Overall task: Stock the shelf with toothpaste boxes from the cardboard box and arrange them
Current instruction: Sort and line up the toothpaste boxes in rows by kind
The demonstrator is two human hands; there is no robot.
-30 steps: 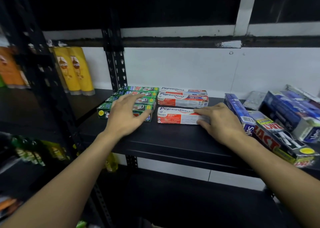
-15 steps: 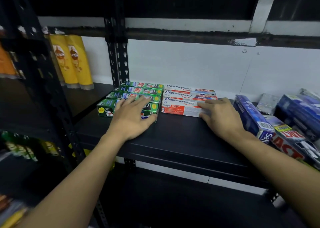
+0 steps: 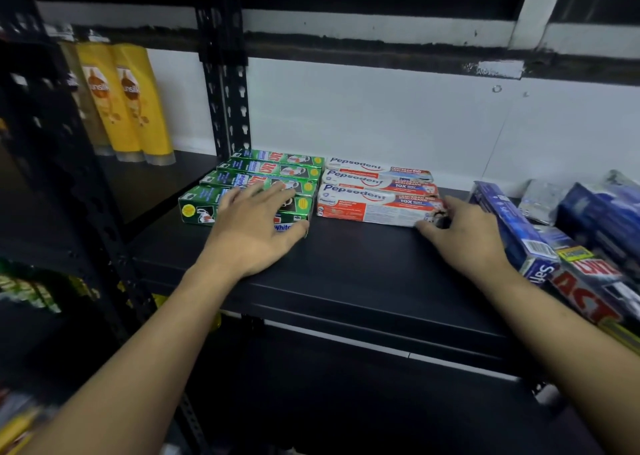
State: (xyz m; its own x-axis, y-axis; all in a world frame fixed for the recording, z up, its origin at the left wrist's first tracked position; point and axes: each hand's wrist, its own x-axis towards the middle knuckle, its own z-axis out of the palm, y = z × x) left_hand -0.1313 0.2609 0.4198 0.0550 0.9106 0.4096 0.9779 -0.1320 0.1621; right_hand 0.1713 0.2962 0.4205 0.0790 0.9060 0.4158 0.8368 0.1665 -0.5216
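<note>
Pushed back, red box [image 3: 372, 208] joins its row — blue boxes [image 3: 512, 227] crowd right hand [image 3: 464, 238].

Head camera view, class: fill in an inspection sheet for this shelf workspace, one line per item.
Surface: black shelf, front bare.
Job's things: green boxes in four rows; Pepsodent boxes in three rows, touching them.
Clutter: blue and red boxes piled askew at right.
Grippers: left hand flat on front green box; right hand at front Pepsodent box's end.
Cables: nothing seen.
Surroundings: yellow bottles, white wall.
</note>
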